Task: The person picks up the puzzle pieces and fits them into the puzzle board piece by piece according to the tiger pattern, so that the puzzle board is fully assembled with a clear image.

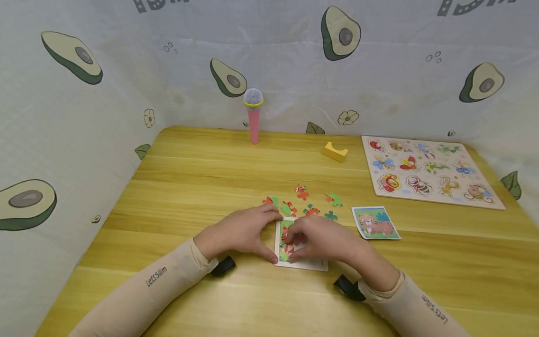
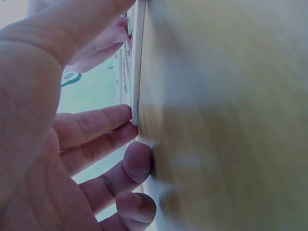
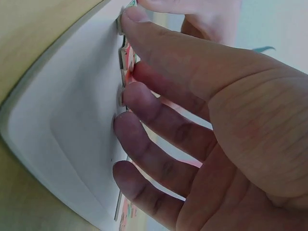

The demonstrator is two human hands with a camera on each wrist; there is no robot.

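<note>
A small white puzzle tray (image 1: 309,264) lies on the table, its left part filled with red and green puzzle pieces (image 1: 284,256). My left hand (image 1: 244,232) holds the tray's left side, thumb at the near corner and fingers at the far one. Over the tray, my right hand (image 1: 322,236) presses its fingertips (image 3: 126,122) and thumb down on the pieces and the bare white surface (image 3: 72,110). The right hand hides part of the tray. Several loose jigsaw pieces (image 1: 301,192) lie just beyond it.
Right of the tray lies a picture card (image 1: 376,223) with a brown animal. A wooden insect puzzle board (image 1: 433,171) is at the back right. A yellow block (image 1: 335,152) and a pink toy microphone (image 1: 254,121) stand near the back edge of the wooden table (image 1: 177,187).
</note>
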